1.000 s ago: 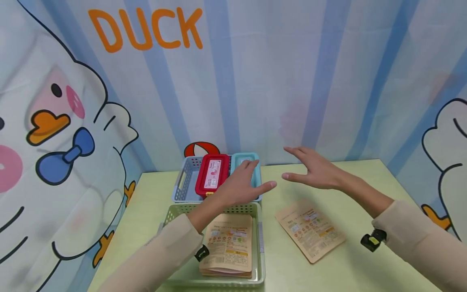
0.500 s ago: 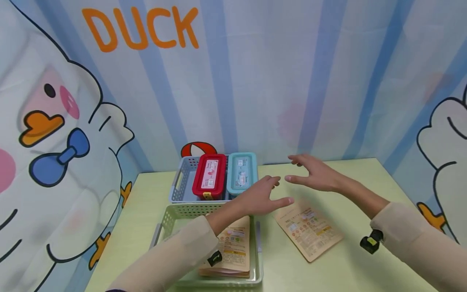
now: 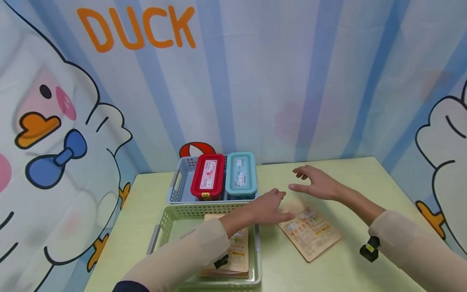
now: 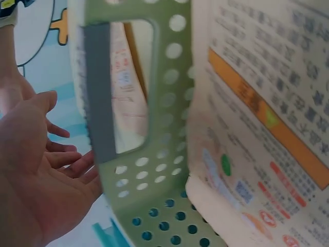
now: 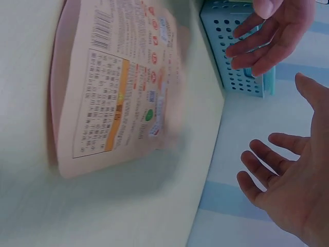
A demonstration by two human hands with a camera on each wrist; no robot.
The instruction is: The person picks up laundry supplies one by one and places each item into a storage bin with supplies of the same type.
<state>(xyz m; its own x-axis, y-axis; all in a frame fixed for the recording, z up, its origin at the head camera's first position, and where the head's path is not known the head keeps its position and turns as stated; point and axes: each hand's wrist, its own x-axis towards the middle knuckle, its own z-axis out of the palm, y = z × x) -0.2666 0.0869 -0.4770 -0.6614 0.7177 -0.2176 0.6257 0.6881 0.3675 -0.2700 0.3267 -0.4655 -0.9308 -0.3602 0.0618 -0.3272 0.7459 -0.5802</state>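
Observation:
In the head view a tan printed pouch (image 3: 311,233) lies flat on the table, right of the green basket. Above its left upper edge hovers my left hand (image 3: 266,207), fingers loosely extended, holding nothing. My right hand (image 3: 319,183) hangs above the pouch's far side, thumb apart from the relaxed fingers, also with nothing in it. The right wrist view gives the pouch (image 5: 113,87) close up, with my right hand (image 5: 288,170) off it. More tan pouches (image 3: 237,255) are stacked in the green basket (image 3: 175,227), partly hidden by my left forearm.
Behind the green basket stands a blue basket (image 3: 175,182) holding a red-lidded box (image 3: 208,174) and a teal-lidded box (image 3: 241,174). A printed curtain (image 3: 262,81) rises along the table's back edge.
My left hand has moved right and nearer, from above the teal-lidded box to beside the loose pouch. The right hand has sunk lower, its fingers more bent. The pouch stays put.

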